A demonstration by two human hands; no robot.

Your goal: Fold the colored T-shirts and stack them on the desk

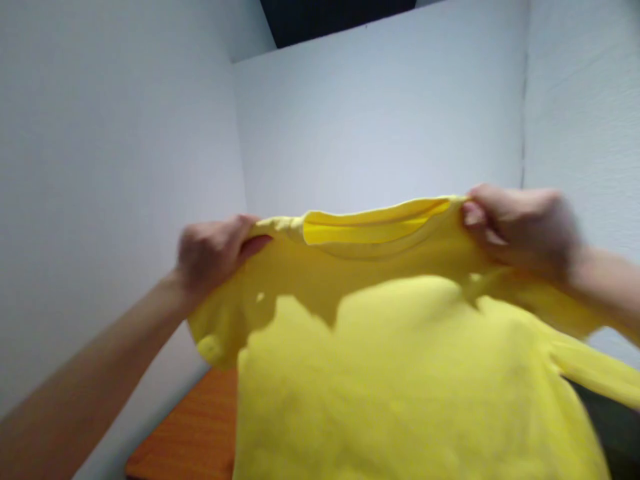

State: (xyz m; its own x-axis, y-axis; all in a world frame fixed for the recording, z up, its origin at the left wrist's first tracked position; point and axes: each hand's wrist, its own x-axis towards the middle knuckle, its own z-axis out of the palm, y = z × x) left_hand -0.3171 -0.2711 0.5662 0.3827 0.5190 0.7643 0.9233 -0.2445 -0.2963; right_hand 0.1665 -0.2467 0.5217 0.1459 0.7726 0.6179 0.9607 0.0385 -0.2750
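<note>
A yellow T-shirt (pixel 400 360) hangs in the air in front of me, held up by its shoulders with the neck opening at the top. My left hand (pixel 213 253) is closed on the shirt's left shoulder seam. My right hand (pixel 520 227) is closed on the right shoulder beside the collar and looks blurred. The shirt's body drapes down and covers most of the lower view, with one sleeve trailing off to the right.
White panel walls (pixel 380 120) enclose the space at the left, back and right. An orange-brown wooden tabletop (pixel 190 433) shows at the lower left under the shirt. A dark gap (pixel 330 17) sits above the back panel.
</note>
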